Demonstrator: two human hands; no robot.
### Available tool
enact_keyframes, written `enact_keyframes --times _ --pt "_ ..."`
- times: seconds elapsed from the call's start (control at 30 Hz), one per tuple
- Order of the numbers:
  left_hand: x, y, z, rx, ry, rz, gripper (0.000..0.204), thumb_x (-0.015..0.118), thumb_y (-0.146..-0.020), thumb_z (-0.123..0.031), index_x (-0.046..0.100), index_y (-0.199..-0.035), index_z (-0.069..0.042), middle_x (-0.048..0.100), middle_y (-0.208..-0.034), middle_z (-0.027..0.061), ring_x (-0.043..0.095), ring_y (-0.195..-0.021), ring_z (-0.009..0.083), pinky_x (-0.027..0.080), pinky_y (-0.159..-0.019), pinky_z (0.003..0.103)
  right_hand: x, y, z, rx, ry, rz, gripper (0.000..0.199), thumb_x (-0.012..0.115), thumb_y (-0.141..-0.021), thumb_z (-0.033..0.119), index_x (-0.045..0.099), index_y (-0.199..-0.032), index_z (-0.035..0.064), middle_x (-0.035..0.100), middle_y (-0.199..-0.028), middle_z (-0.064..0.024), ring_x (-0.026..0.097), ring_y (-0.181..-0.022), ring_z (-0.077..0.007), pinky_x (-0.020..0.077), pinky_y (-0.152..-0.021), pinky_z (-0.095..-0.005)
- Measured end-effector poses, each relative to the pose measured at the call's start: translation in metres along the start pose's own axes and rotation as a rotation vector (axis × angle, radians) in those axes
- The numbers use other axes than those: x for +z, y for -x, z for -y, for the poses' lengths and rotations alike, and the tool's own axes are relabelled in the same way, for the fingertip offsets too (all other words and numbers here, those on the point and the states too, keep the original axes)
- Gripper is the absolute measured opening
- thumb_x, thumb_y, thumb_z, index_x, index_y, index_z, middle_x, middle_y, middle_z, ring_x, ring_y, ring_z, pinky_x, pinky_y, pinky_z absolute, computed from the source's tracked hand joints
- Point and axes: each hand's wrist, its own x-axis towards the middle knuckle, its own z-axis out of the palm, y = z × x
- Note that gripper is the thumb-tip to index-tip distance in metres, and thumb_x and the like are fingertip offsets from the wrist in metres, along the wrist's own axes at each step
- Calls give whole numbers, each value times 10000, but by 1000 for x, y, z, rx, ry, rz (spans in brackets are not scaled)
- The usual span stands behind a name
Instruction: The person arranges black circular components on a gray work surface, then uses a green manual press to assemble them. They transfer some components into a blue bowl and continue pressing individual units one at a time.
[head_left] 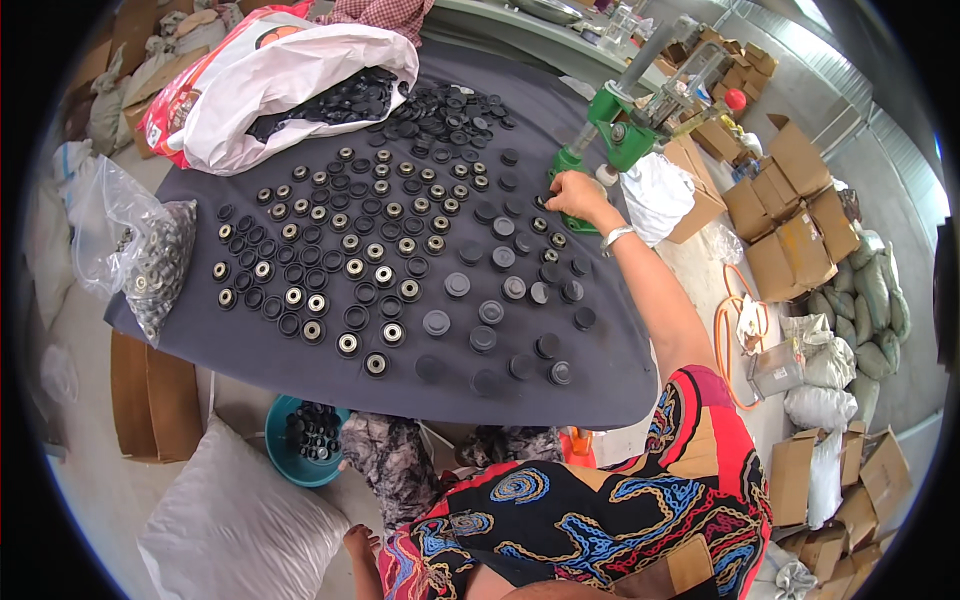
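My right hand [580, 198] reaches to the far right edge of the table, at the base of a green hand press [630, 147]. Its fingers are closed together; a small dark round piece shows by the fingertips, but what they hold is unclear. My left hand [360, 541] hangs low beside the white sack, well away from the table, its fingers too small and partly hidden to read. Across the dark cloth [400, 395] lie many black plastic rings [289, 323], several with a metal bearing [376, 363] seated inside. Black round caps [482, 339] stand on the right side.
A white-and-red bag [230, 125] spills black caps at the back. A clear plastic bag of bearings [160, 262] sits at the left edge. Below are a teal basin [280, 447] with parts and a white sack [235, 510]. Cardboard boxes [790, 235] stand at right.
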Motion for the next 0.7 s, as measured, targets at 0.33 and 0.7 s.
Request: enact_keyframes --times 0.33,0.7 --pt "-1 24 -20 4 -39 -36 231 493 -815 -43 573 -1032 -52 600 -759 113 613 -524 281 471 -392 360 16 -11 4 -24 24 74 295 754 -615 142 694 -859 -12 676 -821 -199 660 -819 -339 517 -736 -385" --pt "1 -5 5 -13 2 -15 183 515 -819 -60 577 -991 -51 589 -715 96 600 -504 264 467 -382 367 6 -33 17 -27 61 212 386 787 -617 194 696 -910 -40 678 -852 -218 665 -837 -314 514 -752 -370"
